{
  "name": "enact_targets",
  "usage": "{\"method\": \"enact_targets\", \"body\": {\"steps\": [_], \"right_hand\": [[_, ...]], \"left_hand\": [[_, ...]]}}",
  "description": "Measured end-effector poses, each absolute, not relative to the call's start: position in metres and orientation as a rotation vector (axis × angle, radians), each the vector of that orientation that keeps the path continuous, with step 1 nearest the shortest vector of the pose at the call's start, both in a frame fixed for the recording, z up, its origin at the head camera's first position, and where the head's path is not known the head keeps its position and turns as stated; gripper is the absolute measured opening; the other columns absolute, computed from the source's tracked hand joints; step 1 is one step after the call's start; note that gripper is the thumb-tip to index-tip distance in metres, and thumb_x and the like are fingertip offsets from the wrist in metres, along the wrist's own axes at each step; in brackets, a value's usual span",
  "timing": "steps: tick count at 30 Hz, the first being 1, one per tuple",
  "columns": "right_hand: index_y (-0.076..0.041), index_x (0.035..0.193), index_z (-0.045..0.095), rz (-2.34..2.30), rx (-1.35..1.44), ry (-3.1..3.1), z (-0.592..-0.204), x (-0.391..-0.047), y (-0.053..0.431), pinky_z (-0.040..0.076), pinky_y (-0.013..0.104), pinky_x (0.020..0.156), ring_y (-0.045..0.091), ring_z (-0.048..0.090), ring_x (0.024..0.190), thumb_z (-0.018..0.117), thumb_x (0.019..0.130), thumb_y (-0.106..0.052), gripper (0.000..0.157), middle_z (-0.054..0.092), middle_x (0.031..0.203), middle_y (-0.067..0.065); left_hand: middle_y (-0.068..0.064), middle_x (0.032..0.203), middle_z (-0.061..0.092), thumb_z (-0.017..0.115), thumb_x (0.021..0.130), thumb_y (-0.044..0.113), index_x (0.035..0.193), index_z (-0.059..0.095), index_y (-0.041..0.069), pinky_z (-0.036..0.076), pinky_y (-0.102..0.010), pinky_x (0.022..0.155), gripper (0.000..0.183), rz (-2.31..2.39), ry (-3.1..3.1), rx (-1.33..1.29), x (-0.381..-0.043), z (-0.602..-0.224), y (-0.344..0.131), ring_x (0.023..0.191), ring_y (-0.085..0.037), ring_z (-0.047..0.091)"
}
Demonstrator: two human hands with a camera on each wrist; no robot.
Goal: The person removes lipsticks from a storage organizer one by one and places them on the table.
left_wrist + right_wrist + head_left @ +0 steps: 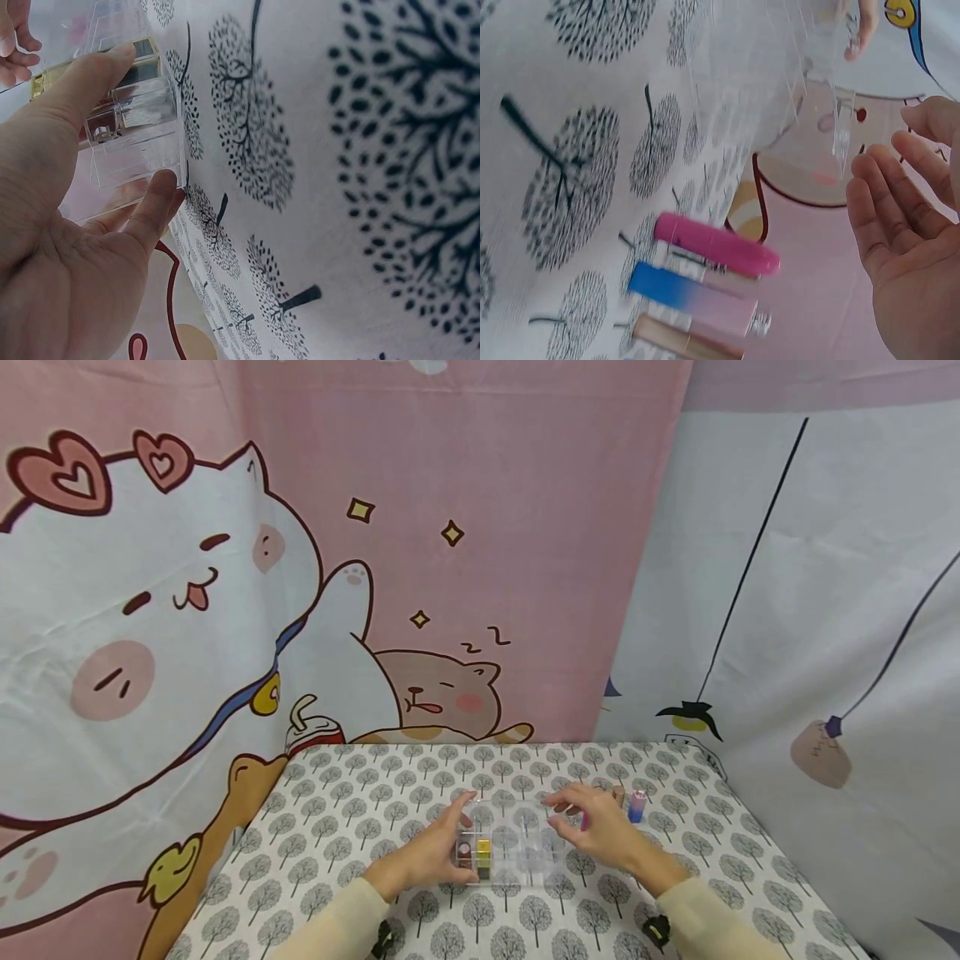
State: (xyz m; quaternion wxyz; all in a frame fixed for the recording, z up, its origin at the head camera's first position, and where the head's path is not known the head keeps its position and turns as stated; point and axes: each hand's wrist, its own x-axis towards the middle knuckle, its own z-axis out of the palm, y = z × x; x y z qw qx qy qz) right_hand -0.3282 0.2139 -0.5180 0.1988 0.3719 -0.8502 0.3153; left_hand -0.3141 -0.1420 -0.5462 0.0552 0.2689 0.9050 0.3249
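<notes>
A clear divided organizer box stands on the tablecloth in front of me. My left hand grips its left end, the thumb at the near side and the fingers at the far side. In the left part of the box are a gold-topped lipstick tube and a clear-and-brown tube. My right hand hovers beside the box's right end, fingers loosely bent and holding nothing. Just past it stand a pink tube, a blue-to-pink tube and a tan tube.
White cloth with grey tree prints covers the table. Behind it hangs a pink curtain with cartoon animals, and a pale curtain hangs along the right side.
</notes>
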Motion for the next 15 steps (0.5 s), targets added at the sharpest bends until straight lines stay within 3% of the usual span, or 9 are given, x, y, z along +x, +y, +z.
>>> {"method": "enact_targets", "body": {"steps": [5,15], "right_hand": [[-0.013,0.134,0.082,0.886,1.102,-2.429,-0.519,-0.325,0.196,0.074,0.038,0.091,0.021,0.082,0.102,0.086,0.103,-0.009,0.031,0.086,0.125,0.005],[-0.014,0.137,0.081,0.953,1.159,-2.527,-0.528,-0.323,0.165,0.073,0.035,0.091,0.014,0.079,0.103,0.084,0.108,-0.021,0.030,0.085,0.126,0.005]], "left_hand": [[-0.013,0.159,0.063,0.106,0.085,0.035,0.187,0.005,0.033,0.066,-0.055,0.110,0.143,0.987,2.747,0.818,-0.314,-0.546,-0.142,0.120,-0.024,0.072],[-0.017,0.159,0.063,0.106,0.086,0.034,0.187,0.006,0.027,0.063,-0.060,0.118,0.142,0.979,2.749,0.811,-0.314,-0.547,-0.141,0.127,-0.030,0.072]]}}
